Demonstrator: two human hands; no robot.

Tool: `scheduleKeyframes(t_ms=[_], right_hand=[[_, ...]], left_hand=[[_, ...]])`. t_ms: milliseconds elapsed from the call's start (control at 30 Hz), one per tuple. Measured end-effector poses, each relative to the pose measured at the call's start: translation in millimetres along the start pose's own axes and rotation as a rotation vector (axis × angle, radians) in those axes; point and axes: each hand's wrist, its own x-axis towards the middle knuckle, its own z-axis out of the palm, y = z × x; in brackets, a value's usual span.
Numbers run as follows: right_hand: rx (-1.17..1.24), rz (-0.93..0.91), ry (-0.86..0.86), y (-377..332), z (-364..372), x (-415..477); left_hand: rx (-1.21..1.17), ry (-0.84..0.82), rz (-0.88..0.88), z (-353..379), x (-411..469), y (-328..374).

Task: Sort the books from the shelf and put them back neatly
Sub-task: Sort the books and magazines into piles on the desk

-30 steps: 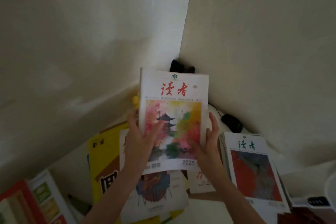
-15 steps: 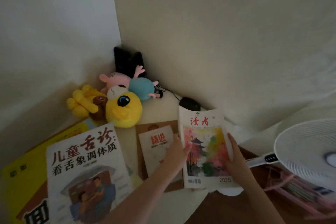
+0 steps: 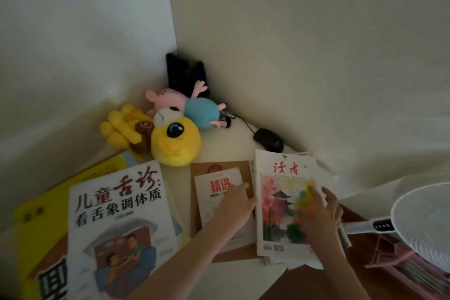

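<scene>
Dimly, books (image 3: 117, 214) crowd a pale surface (image 3: 226, 146) — walls (image 3: 292, 31) cornering it.

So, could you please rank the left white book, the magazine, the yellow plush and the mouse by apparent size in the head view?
Largest first:
left white book (nearest the camera)
magazine
yellow plush
mouse

White cover on the magazine (image 3: 275, 202), red title up top, and below it a watercolour wash: pink, yellow and green splashes round a dark pagoda. Next door, a white booklet (image 3: 214, 185) with red lettering on a plain brown book (image 3: 244, 170). Big white book (image 3: 117, 202), title in red and black, over a bright yellow book (image 3: 36, 226). Yellow plush (image 3: 175, 151), blue eye; pink pig plush (image 3: 197, 109) in blue. Black mouse (image 3: 267, 142), white fan (image 3: 428, 214).
</scene>
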Motion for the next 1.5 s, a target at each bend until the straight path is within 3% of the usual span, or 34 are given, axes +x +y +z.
scheduleKeyframes(t_ms=[100, 167, 267, 333, 400, 567, 800, 1033, 1267, 1333, 1433, 1500], right_hand=[[0.194, -0.201, -0.095, -57, 20, -22], [0.383, -0.223, -0.303, -103, 32, -46], [0.512, -0.161, -0.639, -162, 54, -79], [0.518, -0.197, -0.755, -185, 70, -96], [0.497, -0.265, -0.741, -194, 80, -102], [0.493, -0.331, -0.665, -197, 76, -98], [0.469, -0.274, -0.582, -166, 52, -57], [0.332, -0.073, -0.416, -111, 69, -21], [0.263, -0.030, -0.425, -105, 88, -4], [0.214, -0.074, -0.400, -111, 83, -8], [0.113, -0.309, -0.201, -129, 76, -16], [0.174, -0.453, -0.143, -152, 70, -28]], left_hand=[[-0.145, 0.297, 0.094, -56, -45, -20], [-0.125, 0.523, 0.090, -91, -75, -50], [-0.022, 0.810, -0.123, -121, -113, -110], [-0.076, 0.858, -0.304, -131, -143, -139], [-0.151, 0.843, -0.440, -131, -167, -167], [-0.451, 0.724, -0.594, -122, -198, -204], [-0.605, 0.748, -0.562, -132, -205, -208], [-0.757, 0.794, -0.520, -138, -214, -214], [-0.948, 0.874, -0.457, -137, -222, -208], [-0.954, 0.916, -0.426, -137, -223, -205], [-0.971, 0.952, -0.348, -143, -226, -197], [-0.965, 0.958, -0.293, -150, -226, -191]])
